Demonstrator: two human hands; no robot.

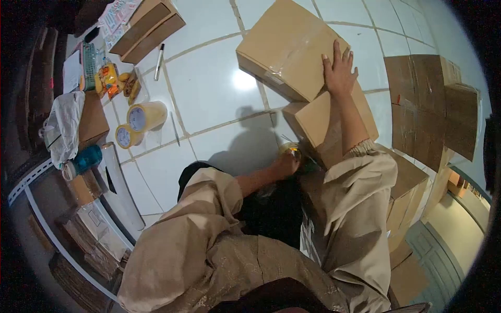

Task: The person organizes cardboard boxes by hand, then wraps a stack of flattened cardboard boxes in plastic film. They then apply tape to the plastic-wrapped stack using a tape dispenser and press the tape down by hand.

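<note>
My right hand [339, 73] lies with fingers spread on top of a closed brown cardboard box [284, 44], near its right edge. A strip of clear tape runs along the seam of that box. Below it, partly under my right forearm, is a second cardboard box [323, 122]. My left hand [286, 164] is closed around a small, round, yellowish thing that looks like a tape roll [290, 150], close to the lower box's left corner. Its lower part is hidden by my fingers and shadow.
Two large tape rolls [146, 116] and a marker [159, 61] lie on the white tiled floor [209, 104]. An open carton [148, 31], snack packets [108, 79] and a plastic bag [67, 122] are at the left. More cardboard boxes [417, 104] stand at the right.
</note>
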